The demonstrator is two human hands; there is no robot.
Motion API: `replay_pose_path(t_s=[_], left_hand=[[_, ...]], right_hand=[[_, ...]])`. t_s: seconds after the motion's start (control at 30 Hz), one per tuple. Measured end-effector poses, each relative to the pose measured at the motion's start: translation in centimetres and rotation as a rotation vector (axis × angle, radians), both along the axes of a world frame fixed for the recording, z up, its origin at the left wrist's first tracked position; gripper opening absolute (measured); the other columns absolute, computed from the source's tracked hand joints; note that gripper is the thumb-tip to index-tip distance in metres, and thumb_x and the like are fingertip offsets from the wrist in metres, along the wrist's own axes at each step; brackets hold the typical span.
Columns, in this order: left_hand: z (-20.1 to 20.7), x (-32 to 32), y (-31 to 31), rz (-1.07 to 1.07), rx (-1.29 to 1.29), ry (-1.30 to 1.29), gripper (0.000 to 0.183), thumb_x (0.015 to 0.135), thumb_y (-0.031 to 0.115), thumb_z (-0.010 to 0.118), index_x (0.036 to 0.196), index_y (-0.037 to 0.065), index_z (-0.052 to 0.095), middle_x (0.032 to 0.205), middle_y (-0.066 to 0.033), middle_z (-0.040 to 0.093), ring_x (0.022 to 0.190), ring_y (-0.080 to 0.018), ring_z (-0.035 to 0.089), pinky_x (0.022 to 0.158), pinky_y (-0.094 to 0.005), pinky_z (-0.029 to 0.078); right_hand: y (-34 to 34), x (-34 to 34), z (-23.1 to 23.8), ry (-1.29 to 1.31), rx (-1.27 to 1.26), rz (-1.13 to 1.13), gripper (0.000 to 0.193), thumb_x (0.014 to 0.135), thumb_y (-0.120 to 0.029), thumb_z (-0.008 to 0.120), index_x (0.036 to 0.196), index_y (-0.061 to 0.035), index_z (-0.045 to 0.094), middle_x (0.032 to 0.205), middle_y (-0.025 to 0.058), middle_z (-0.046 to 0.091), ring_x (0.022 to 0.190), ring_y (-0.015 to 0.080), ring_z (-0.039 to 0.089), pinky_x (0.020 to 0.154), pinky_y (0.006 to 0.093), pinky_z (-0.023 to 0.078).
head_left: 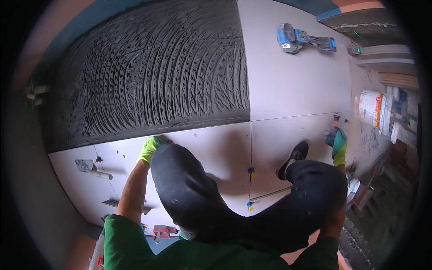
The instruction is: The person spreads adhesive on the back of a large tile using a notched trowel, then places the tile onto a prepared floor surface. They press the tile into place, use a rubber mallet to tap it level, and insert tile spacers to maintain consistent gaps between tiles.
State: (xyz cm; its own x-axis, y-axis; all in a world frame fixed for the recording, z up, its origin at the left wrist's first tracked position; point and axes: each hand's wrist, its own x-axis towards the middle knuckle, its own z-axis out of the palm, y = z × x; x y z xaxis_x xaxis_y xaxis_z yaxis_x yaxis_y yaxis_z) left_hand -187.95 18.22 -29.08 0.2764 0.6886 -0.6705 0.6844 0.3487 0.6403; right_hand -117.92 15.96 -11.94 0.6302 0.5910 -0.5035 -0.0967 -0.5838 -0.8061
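In a yellow-green glove, my left hand (151, 148) is at the edge of the pale floor tile (204, 139), beside the grey mortar bed (157, 81) combed into ridges. My knee hides part of that hand, and its fingers cannot be made out. Over by the tile's right side, my right hand (337, 141) wears a green and yellow glove with dark fingers. Those fingers are bunched low by the tile; whatever they hold, if anything, is hidden. Just beyond them is a black and orange tile-levelling clip (336, 120).
A blue cordless suction tool (299, 38) lies on the far right tile. A trowel (92, 168) and a notched trowel (111, 203) rest at left. Blue and yellow levelling clips (251, 171) stand along the joint. A white bucket (372, 109) is at right.
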Motion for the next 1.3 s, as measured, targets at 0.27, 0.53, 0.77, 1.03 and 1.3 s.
replay_pose_path(t_s=[0.27,0.53,0.77,1.03,1.3], left_hand=[[-3.5,-2.1,-1.6,0.215,-0.190,-0.135,0.027,0.085,0.023,0.068,0.103,0.004,0.074,0.092,-0.0089,0.075,0.084,-0.0184,0.069,0.075,-0.0343,0.051],[-4.3,-3.9,-3.4,0.263,-0.298,-0.067,0.026,0.087,0.018,0.067,0.108,0.003,0.073,0.094,-0.0077,0.074,0.085,-0.0174,0.068,0.076,-0.0328,0.052],[-4.5,-7.6,-7.0,0.318,-0.370,-0.026,0.026,0.089,0.014,0.065,0.111,0.001,0.072,0.096,-0.0067,0.074,0.085,-0.0166,0.068,0.076,-0.0315,0.053],[13.8,-11.8,-0.2,0.455,-0.565,0.050,0.025,0.090,0.009,0.059,0.109,-0.001,0.072,0.094,-0.0076,0.074,0.082,-0.0150,0.068,0.073,-0.0284,0.054],[12.0,6.5,11.0,-0.084,-0.344,-0.116,0.035,0.094,0.033,0.064,0.105,0.002,0.073,0.090,-0.0184,0.073,0.076,-0.0243,0.069,0.073,-0.0380,0.054]], right_hand=[[-2.3,-1.5,6.6,-0.208,-0.024,0.228,0.026,0.102,-0.026,0.053,0.105,-0.0037,0.066,0.087,0.0086,0.071,0.069,0.0187,0.069,0.062,0.0298,0.055],[2.4,-5.5,-2.9,-0.032,-0.129,0.254,0.024,0.099,-0.024,0.058,0.100,-0.0023,0.068,0.082,0.0068,0.070,0.068,0.0166,0.068,0.062,0.0273,0.052],[12.1,-10.8,-9.7,0.126,-0.161,0.639,0.027,0.101,-0.022,0.052,0.093,-0.0003,0.066,0.082,0.0076,0.069,0.071,0.0165,0.066,0.068,0.0302,0.053],[15.9,-14.2,-10.1,0.144,-0.200,1.108,0.028,0.100,-0.018,0.053,0.091,0.0033,0.068,0.081,0.0101,0.071,0.075,0.0154,0.066,0.072,0.0332,0.053],[16.7,-19.6,-6.0,-0.302,-0.186,1.555,0.014,0.089,-0.015,0.061,0.095,-0.0063,0.070,0.076,0.0227,0.060,0.067,0.0443,0.057,0.059,0.0474,0.046]])
